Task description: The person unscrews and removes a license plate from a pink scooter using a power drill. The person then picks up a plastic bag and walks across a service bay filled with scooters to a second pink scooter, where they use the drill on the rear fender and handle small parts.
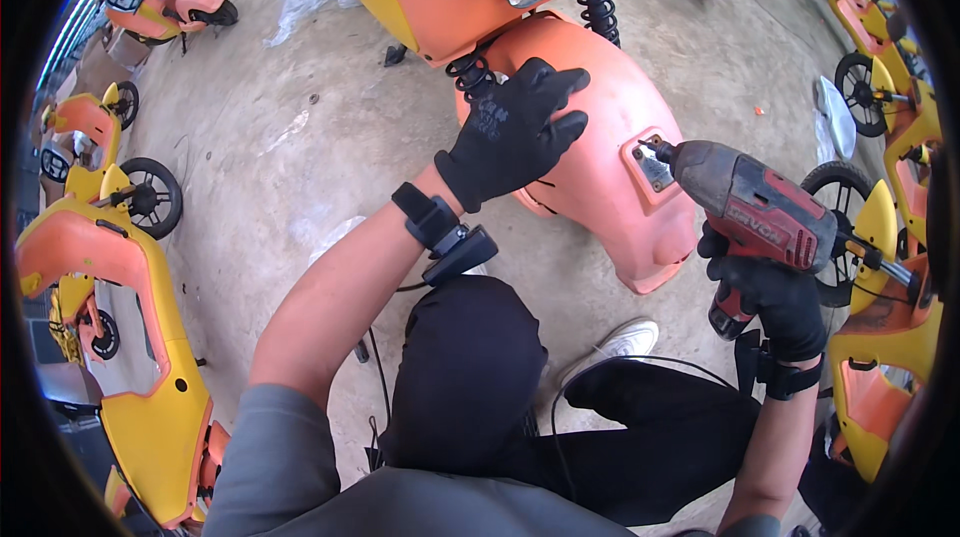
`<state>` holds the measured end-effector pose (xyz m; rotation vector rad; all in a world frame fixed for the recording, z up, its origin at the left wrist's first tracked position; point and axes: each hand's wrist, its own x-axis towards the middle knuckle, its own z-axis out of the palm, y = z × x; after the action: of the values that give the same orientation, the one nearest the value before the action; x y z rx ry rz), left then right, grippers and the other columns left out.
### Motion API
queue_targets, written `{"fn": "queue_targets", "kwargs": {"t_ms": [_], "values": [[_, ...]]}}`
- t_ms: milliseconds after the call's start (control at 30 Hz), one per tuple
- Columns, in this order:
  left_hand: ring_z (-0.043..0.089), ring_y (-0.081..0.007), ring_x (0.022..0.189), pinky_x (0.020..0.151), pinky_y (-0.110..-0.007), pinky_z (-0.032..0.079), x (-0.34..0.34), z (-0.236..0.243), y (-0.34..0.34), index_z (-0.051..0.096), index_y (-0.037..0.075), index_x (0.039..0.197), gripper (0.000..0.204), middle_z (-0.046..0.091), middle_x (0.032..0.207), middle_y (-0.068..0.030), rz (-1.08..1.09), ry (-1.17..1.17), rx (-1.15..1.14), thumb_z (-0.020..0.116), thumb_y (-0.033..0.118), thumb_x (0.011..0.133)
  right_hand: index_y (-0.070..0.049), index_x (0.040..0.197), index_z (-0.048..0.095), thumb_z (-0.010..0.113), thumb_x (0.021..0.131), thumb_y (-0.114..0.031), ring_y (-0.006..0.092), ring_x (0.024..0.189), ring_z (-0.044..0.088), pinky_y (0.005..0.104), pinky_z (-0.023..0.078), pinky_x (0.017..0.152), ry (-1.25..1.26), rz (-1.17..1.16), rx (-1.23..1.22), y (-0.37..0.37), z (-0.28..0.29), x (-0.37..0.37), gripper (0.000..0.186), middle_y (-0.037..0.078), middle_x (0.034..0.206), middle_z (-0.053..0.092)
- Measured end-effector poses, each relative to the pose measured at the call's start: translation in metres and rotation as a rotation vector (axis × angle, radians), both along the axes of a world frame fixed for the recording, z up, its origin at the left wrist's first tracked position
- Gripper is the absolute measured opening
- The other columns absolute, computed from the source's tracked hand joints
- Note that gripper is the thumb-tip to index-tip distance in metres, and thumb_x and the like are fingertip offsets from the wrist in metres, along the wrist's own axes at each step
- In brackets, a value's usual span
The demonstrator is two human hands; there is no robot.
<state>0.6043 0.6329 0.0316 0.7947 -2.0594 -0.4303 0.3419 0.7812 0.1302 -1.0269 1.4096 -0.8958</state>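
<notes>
My left hand, in a black glove, is over the pink rear fender below a coiled shock, its fingers bent and apart with nothing visible between them. My right hand, also gloved, grips a red and grey power driver. The driver's tip meets or nearly meets a small metal bracket in a recessed mount on the fender. The scooter's pink and yellow rear body, with an orange reflector and a second black shock, is above the fender. Whether the tip sits on a fastener is too small to tell.
Pink and yellow scooters stand at the left and right. Crumpled plastic lies on the concrete floor. My bent knee and white shoe are below the fender, with black cables running beside them.
</notes>
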Motion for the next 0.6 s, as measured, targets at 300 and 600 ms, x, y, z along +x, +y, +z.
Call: {"fn": "queue_targets", "kwargs": {"t_ms": [300,600], "values": [[0.052,-0.0268,0.097,0.082,-0.038,0.043,-0.007,0.018,0.004,0.06,0.01,0.115,0.042,0.054,0.105,-0.0114,-0.06,-0.25,-0.158,0.069,0.019,0.075,-0.003,0.106,0.059,0.066,0.072,-0.001,0.0109,0.081,0.059,0.0237,0.047,0.067,-0.007,0.014,0.009,-0.001,-0.005,-0.004,0.034,0.004,0.092,0.063],[0.046,-0.0296,0.114,0.098,-0.042,0.034,-0.023,0.013,0.0,0.059,0.019,0.12,0.044,0.051,0.125,-0.0091,-0.125,-0.338,-0.187,0.063,0.036,0.079,-0.002,0.106,0.059,0.067,0.069,-0.005,0.0134,0.077,0.06,0.0252,0.048,0.061,0.111,-0.012,0.0,0.002,-0.006,-0.01,0.038,0.006,0.092,0.064]]}}
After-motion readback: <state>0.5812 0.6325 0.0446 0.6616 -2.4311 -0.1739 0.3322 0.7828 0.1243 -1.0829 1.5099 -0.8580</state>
